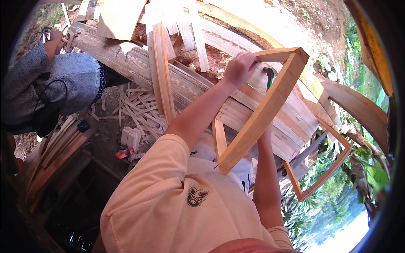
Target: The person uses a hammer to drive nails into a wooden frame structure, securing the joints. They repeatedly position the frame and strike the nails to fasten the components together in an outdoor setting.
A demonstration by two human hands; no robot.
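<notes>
A rectangular wooden frame (263,111) is held up tilted in front of my body. At its far left corner, my left hand (241,69) grips the thin rail with bent fingers. My right hand (265,135) is behind the frame's long near beam, which hides its fingers. Above that hand, a tool with a dark metal head and a green handle, which looks like a hammer (269,76), shows through the frame's opening. Its handle runs down behind the beam, so whether my right hand holds it is hidden. A thin nail sticks out at the frame's lower corner.
A long plank bench (185,97) crosses ahead, with loose boards (162,67) lying over it. A second wooden frame (325,177) hangs at the right. Thin offcuts (141,105) and a red-black tape measure (124,152) lie at the left. Another person (63,80) works at far left.
</notes>
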